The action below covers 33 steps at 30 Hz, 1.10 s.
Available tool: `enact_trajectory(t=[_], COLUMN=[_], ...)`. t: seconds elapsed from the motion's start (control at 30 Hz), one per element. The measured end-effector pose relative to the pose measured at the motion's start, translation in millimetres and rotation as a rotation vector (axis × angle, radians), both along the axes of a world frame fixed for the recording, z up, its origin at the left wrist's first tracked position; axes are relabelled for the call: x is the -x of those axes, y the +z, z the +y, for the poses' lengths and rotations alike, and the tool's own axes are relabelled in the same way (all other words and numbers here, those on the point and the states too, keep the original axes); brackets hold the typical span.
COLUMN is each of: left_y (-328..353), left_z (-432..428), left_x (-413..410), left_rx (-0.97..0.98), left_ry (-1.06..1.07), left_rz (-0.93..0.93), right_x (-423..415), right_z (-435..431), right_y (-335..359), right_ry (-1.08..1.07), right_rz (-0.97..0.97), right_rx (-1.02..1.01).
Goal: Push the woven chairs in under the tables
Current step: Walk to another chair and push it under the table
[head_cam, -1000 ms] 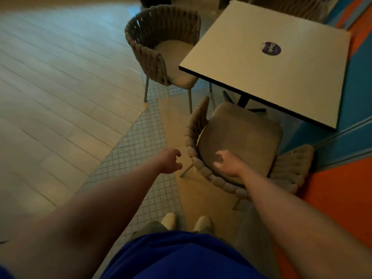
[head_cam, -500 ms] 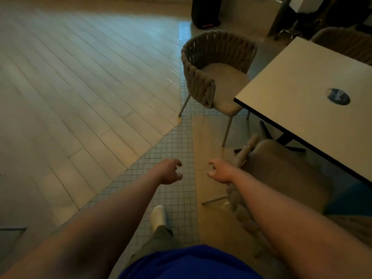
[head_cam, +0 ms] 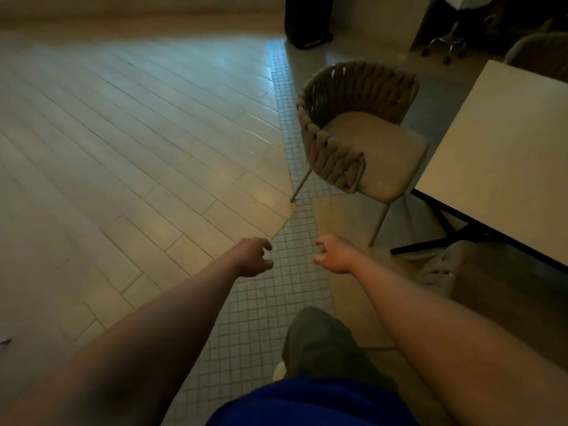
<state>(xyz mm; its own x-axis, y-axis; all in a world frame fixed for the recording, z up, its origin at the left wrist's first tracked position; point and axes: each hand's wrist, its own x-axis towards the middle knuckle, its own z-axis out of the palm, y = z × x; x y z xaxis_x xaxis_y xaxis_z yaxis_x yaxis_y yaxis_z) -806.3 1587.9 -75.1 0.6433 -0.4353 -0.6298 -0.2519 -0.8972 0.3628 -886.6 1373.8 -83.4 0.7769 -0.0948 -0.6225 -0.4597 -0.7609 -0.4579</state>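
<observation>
A beige woven chair (head_cam: 353, 130) with a cushioned seat stands ahead to the right, pulled out from the white square table (head_cam: 504, 155), its seat edge close to the table's left edge. A blurred bit of another woven chair (head_cam: 436, 269) shows under the table at the right. My left hand (head_cam: 253, 256) and my right hand (head_cam: 333, 255) are stretched out over the small-tiled floor, fingers loosely curled and apart, holding nothing. Both hands are well short of the chair.
A wide plank floor (head_cam: 123, 133) spreads to the left. The table's black cross foot (head_cam: 442, 238) lies on the floor at right. A dark box (head_cam: 307, 20) stands at the back, an office chair base (head_cam: 445, 47) beside it. Another chair back (head_cam: 541, 53) shows at far right.
My view has swung left and forward, away from the near chair, which has slid almost out of sight. The farther woven chair is closer now. Both hands stayed open and empty.
</observation>
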Motion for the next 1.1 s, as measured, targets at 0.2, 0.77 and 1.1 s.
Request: enact_trajectory(t=[0.2,0.77,1.1], left_y=[-13.6,-1.8,-15.7], left_z=[-23.3,-102.8,-176.0], left_x=[-110.6,-465.7,-699.4], left_rx=[0.007,-0.001,0.023], left_ry=[-0.101,-0.231,-0.591], left_rz=[-0.025,0.000,-0.022], right_x=[-101.4,-420.4,-572.5], right_z=[-13.3,-74.0,-81.9], right_y=[-18.3,-19.1,-44.8], right_ry=[-0.068,-0.298,-0.840], right_rz=[-0.001,0.048,-0.004], right_rx=[-0.017,-0.088,-0.189])
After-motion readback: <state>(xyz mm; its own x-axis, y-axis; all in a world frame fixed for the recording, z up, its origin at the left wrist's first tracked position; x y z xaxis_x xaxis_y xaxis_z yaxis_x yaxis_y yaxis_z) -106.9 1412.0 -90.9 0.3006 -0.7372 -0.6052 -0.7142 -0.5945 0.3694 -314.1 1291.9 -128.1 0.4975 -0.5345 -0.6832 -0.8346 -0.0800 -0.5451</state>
